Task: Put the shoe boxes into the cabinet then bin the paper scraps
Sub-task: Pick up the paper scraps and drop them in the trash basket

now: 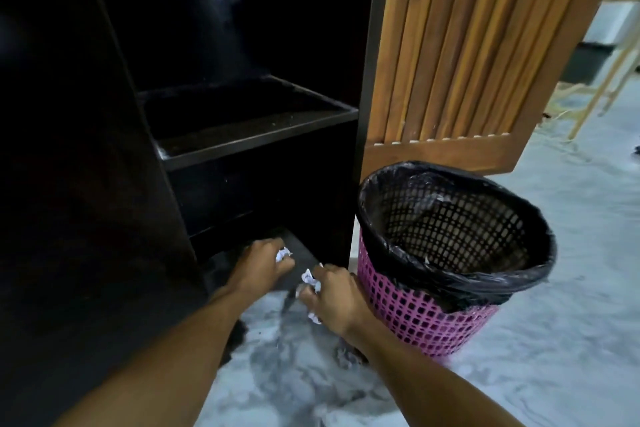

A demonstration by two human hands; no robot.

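My left hand (261,265) is closed around a crumpled white paper scrap (283,254) just above the bottom shelf of the dark cabinet (263,135). Close beside it, my right hand (334,298) grips more crumpled white paper scraps (310,280), which stick out above and below the fingers. A pink mesh bin (429,322) with a black liner stands on the floor just right of my right hand. A few small scraps lie deep inside it. No shoe boxes show on the dim cabinet shelves.
The slatted wooden cabinet door (478,55) stands open behind the bin. The floor (571,270) is pale marbled tile. Light wooden frames (602,94) lean at the far right. The cabinet's left side panel (79,184) fills the left of the view.
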